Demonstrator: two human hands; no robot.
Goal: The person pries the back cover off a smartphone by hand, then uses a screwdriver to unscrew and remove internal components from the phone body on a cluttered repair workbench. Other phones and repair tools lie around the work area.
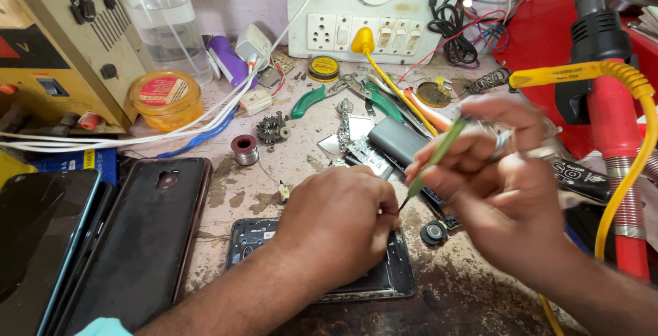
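1. The left hand [339, 223] is pressing down on the opened phone [384, 278] lying near on the bench [473, 302], its grip clenched.
2. The right hand [504, 178] is grasping a green tool [432, 161], its long axis slanting down-left, tip meeting the phone beside the left fingers.

A phone-repair workshop is seen here: a stained, cluttered workbench [260, 192], a red-and-black hot-air gun [603, 69] at the right, green-handled pliers [312, 100] and a small solder spool [245, 149] mid-bench, a yellowed power supply box [62, 48] far left.
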